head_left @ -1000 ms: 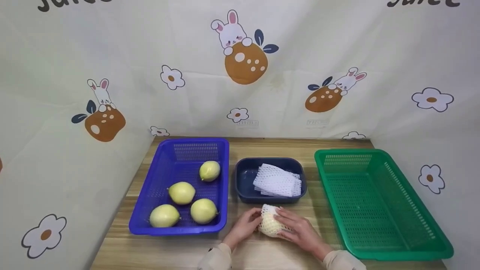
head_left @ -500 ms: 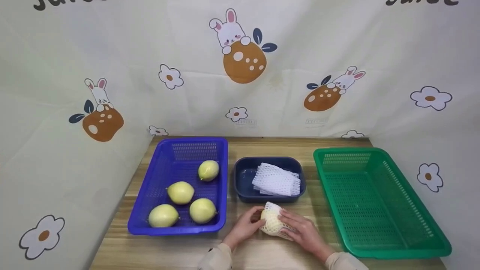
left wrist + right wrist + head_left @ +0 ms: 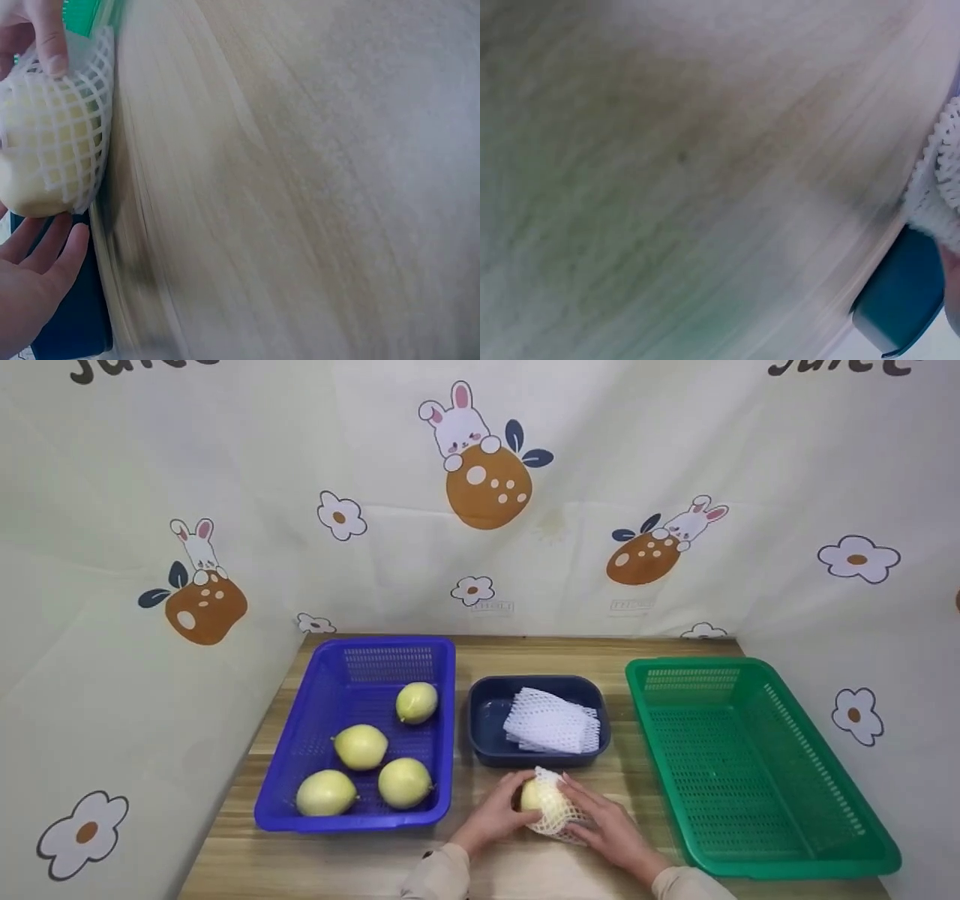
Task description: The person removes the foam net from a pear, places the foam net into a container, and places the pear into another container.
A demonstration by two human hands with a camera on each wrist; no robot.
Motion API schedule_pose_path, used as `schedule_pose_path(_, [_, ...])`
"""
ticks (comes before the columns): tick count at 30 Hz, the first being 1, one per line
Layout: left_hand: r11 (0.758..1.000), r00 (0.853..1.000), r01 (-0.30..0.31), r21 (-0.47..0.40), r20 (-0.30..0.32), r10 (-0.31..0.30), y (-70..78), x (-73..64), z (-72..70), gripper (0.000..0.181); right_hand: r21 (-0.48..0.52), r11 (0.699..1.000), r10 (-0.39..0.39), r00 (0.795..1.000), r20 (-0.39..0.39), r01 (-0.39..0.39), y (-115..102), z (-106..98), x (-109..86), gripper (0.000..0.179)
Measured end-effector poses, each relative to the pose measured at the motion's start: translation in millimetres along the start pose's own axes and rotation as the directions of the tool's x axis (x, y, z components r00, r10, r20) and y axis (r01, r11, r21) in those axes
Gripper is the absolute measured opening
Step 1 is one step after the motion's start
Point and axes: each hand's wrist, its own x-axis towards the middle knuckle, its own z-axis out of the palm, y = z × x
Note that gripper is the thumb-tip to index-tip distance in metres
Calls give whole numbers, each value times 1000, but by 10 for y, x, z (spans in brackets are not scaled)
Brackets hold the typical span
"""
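Note:
A pale yellow pear (image 3: 530,795) sits partly inside a white foam net sleeve (image 3: 556,814), low above the wooden table in front of the dark blue tub. My left hand (image 3: 495,814) holds its bare left side between thumb and fingers; the left wrist view shows these fingertips against the uncovered end (image 3: 26,187). From the other side my right hand (image 3: 611,826) grips the sleeve around the pear, its thumb (image 3: 51,49) pressing the net. Only a sliver of this hand and the netting (image 3: 939,187) appears in the right wrist view.
At the left stands a blue basket (image 3: 450,720) with several bare pears (image 3: 361,747). Behind my hands, the dark blue tub (image 3: 480,739) holds folded foam net sleeves (image 3: 553,721). A green basket (image 3: 750,780) stands at the right. A printed curtain (image 3: 390,562) surrounds the table's back and sides.
My left hand has moved slightly right, its thumb now farther onto the pear's front. Pear and sleeve have tilted, with more bare pear showing at the left. Right hand holds nearly the same place.

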Motion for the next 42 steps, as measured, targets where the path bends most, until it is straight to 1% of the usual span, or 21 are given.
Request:
schedule_pose_path(4, [997,999,-25,77,27,23,2,11,12,64,5,998,-59,995,-82,60,13,2,-1,54])
schedule_pose_path(7, [994,999,-34,108,30,31,-11,28,42,65,-10,997,-76,993,-91,75,6,1,-2,55])
schedule_pose_path(10, [990,999,-32,135,15,30,-21,40,68,65,-11,998,-63,998,-30,63,-14,-7,6,63])
schedule_pose_path(12, [988,999,-33,151,9,33,-20,47,75,65,-1,999,-46,998,35,46,-28,-9,29,68])
schedule_pose_path(14, [987,999,-39,155,13,38,-13,49,72,65,10,999,-38,996,86,38,-39,-2,60,68])
schedule_pose_path(16, [987,999,-45,154,27,41,-8,49,61,65,15,999,-47,995,93,45,-40,5,91,64])
schedule_pose_path(18, [988,997,-63,142,43,58,-6,46,46,66,20,997,-76,995,63,75,-32,12,115,58])
schedule_pose_path(20, [987,996,-81,135,54,74,-6,38,29,67,25,993,-117,993,9,117,-18,15,126,52])
schedule_pose_path(22, [986,994,-98,137,58,91,-7,30,17,68,34,987,-155,987,-49,157,-13,19,127,49])
schedule_pose_path(24, [983,993,-111,143,52,104,-16,24,16,68,39,984,-172,981,-90,176,-16,30,114,46])
schedule_pose_path(26, [982,994,-105,159,46,99,-22,19,25,69,42,985,-161,981,-112,167,-19,44,86,47])
schedule_pose_path(28, [981,995,-96,169,36,91,-32,18,33,68,34,990,-133,985,-105,138,-17,57,57,52])
schedule_pose_path(31, [982,997,-74,173,32,69,-29,16,33,68,36,998,-56,998,-28,57,-11,60,12,62])
schedule_pose_path(33, [982,997,-73,174,36,68,-30,17,25,67,44,999,-9,1000,23,8,-10,53,-4,65])
schedule_pose_path(35, [982,996,-83,172,44,77,-29,19,19,67,55,998,12,999,42,-15,-7,44,-14,63])
schedule_pose_path(37, [982,995,-93,162,50,86,-34,21,14,67,55,998,8,1000,19,-9,1,35,-13,60])
schedule_pose_path(39, [984,994,-99,148,52,92,-38,22,8,67,47,999,-12,1000,-18,13,11,29,-8,57])
schedule_pose_path(42, [987,995,-91,132,63,83,-41,16,15,69,41,998,-36,998,-50,38,23,22,-16,54])
